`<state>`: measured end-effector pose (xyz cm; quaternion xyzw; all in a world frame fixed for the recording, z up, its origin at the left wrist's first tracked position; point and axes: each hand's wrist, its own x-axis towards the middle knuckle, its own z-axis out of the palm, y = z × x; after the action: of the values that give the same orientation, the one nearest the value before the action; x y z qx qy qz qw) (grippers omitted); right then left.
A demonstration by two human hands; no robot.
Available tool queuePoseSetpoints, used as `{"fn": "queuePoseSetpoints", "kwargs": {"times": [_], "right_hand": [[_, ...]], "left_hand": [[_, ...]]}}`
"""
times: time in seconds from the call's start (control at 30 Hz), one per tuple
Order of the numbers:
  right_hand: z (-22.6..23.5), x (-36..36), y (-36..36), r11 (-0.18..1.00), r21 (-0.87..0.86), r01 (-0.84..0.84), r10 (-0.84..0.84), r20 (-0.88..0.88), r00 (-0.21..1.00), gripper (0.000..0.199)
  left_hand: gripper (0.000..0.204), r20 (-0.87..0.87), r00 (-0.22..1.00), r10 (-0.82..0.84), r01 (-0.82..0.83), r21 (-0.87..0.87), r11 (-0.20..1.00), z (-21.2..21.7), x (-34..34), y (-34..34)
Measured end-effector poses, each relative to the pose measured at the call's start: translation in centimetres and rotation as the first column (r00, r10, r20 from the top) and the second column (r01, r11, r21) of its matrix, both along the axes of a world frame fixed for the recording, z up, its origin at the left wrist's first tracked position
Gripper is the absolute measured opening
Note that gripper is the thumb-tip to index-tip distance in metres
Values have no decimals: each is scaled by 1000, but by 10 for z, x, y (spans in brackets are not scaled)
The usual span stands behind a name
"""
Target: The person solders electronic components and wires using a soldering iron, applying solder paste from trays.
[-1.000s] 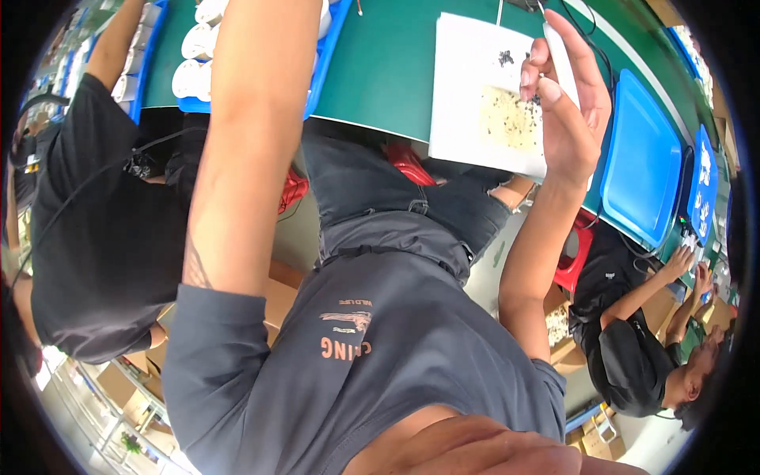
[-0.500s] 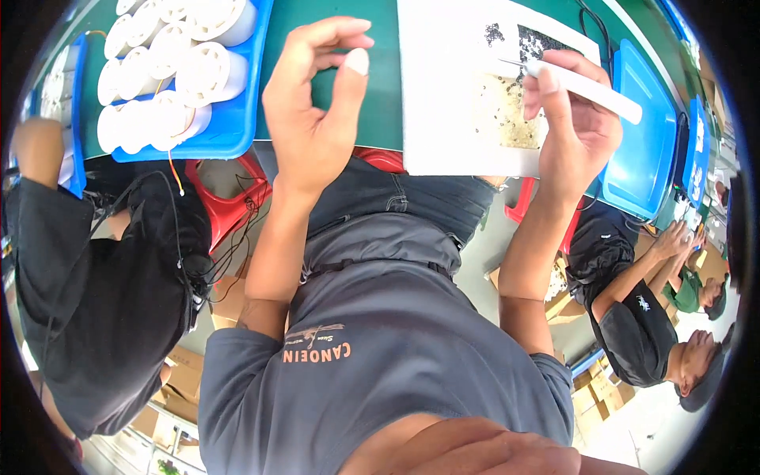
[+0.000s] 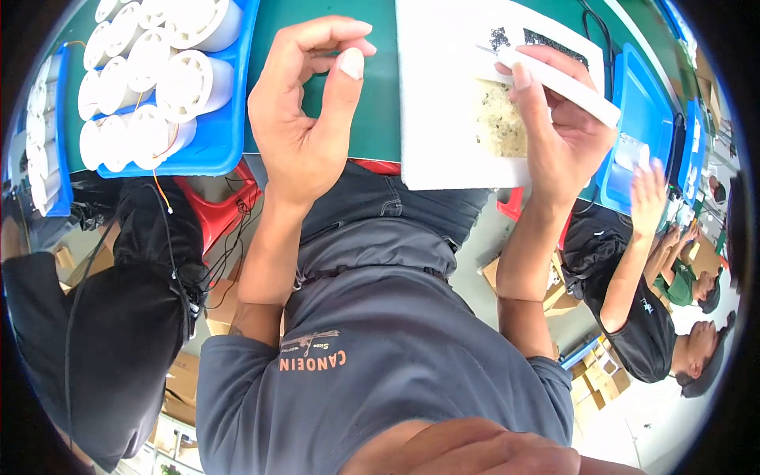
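Note:
A white pen-shaped screwdriver with a thin metal shaft rests in my right hand, gripped between thumb and fingers. Its tip points left over a white sheet or shallow tray, beside a small cluster of dark parts. A denser black patch of tiny parts lies behind my right fingers. Nearer me is a pale yellow area with scattered small dark pieces. My left hand hovers over the green table, fingers curved, the thumb apart from them, with nothing visible between.
At the left, a blue tray holds several white cylinders; an orange wire dangles off its edge. On the right, another blue tray contains a white cylinder, near a co-worker's hand. A black cable lies behind that tray.
My right hand has shifted left with the screwdriver, its tip nearer the dark cluster. A white cylinder now sits in the right tray, and the co-worker's hand has come up beside it.

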<state>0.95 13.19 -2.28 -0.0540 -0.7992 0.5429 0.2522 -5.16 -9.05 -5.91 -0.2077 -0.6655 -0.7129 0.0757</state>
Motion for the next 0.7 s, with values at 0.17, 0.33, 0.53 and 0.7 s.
{"fn": "queuePoseSetpoints", "kwargs": {"times": [0.17,0.33,0.53,0.7], "right_hand": [[2,0,-2,999,35,-3,2,26,1000,18],[4,1,-4,998,64,2,-5,35,999,16],[7,5,6,981,-191,-30,38,36,999,14],[5,7,11,976,-213,46,-46,5,999,16]], "left_hand": [[18,18,1000,-12,12,3,1000,1,-1,-1],[17,23,999,-23,23,-3,1000,1,0,-1],[17,44,999,-29,30,-8,1000,3,1,0],[19,26,999,-41,42,-35,999,3,1,-2]]}}
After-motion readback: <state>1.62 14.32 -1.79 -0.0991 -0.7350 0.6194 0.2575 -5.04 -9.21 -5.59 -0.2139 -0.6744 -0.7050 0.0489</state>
